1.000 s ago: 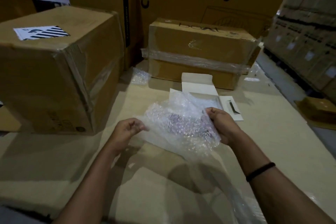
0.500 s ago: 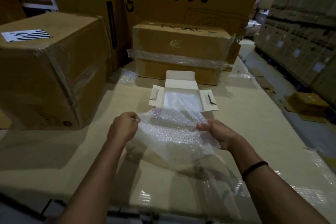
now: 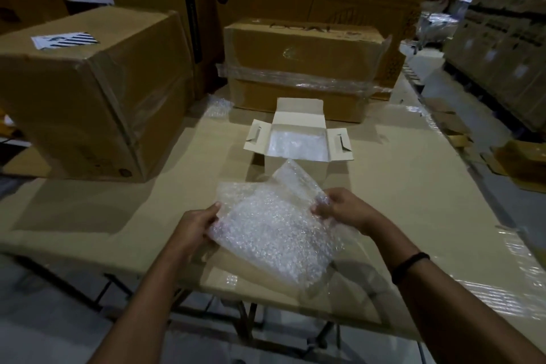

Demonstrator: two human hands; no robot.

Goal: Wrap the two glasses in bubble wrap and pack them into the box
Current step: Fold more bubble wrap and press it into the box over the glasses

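Bubble wrap (image 3: pixel 274 233) flatter (one sheet, two hands (image 3: pixel 195 229) (image 3: pixel 344 210))

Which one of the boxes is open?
The small white box in the middle, its flaps spread wide. The big brown cartons beside and behind it are taped shut.

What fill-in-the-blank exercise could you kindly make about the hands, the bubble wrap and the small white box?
1. The left hand and the right hand each grip one edge of the ____.
2. The small white box stands on the table with its flaps ____.
3. The black band is worn on the ____ wrist.
Missing words: bubble wrap; open; right.
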